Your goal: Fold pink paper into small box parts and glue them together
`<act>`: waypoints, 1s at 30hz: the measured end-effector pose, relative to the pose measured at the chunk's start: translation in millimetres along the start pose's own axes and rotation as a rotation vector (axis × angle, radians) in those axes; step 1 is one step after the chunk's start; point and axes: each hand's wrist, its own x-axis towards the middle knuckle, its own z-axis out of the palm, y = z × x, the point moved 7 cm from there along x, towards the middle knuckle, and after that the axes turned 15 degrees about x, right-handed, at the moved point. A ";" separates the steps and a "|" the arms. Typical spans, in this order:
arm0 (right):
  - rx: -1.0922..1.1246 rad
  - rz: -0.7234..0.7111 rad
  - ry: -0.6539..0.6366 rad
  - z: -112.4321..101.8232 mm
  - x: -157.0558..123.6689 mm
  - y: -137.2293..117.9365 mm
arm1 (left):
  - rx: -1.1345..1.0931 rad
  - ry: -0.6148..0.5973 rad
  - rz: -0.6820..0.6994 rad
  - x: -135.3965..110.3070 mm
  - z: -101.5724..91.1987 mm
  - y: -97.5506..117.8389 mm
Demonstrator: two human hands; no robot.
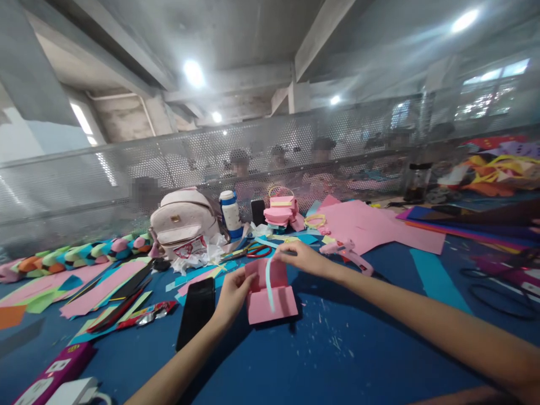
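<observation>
In the middle of the blue table, a small pink foam box [272, 306] stands with its inside and front panel facing me. My left hand [234, 292] grips the box's left side, thumb inside and fingers behind. Across the box runs a narrow light-blue strip [269, 281], its lower end on the front panel. My right hand [300, 257] pinches the strip's upper end at the box's top right corner. Behind the hands lie red-handled scissors [258, 251]. A pink glue gun [348, 253] rests right of my right hand.
A black phone [196, 312] lies beside my left forearm. Behind stand a pale backpack [185, 219], a white-and-blue bottle [230, 214] and a small pink foam bag [282, 212]. Large pink sheets [367, 222] spread at right. A purple power strip [59, 368] lies front left. A perforated metal screen [202, 152] borders the table.
</observation>
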 end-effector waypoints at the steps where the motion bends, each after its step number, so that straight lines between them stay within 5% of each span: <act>1: 0.018 -0.018 0.023 -1.1 -0.9 -6.5 | -0.005 -0.007 -0.006 -0.6 0.5 -1.3; 7: 0.096 -0.072 0.197 -15.8 -4.6 -27.6 | -0.021 0.002 -0.032 -1.7 -2.0 -8.1; 14: -0.015 -0.075 0.450 -44.6 -7.5 -3.9 | -0.013 0.147 -0.072 0.3 -16.3 -14.7; 21: -0.189 -0.022 0.265 -26.0 -12.4 16.0 | -0.012 0.147 -0.101 -3.7 -15.7 -15.7; 25: -0.124 -0.012 0.130 -9.6 -9.2 8.1 | -0.037 0.075 -0.107 -8.4 -3.6 -12.0; 30: 0.003 0.167 -0.038 13.8 -8.8 18.1 | -0.024 0.036 -0.074 -10.6 3.4 -6.7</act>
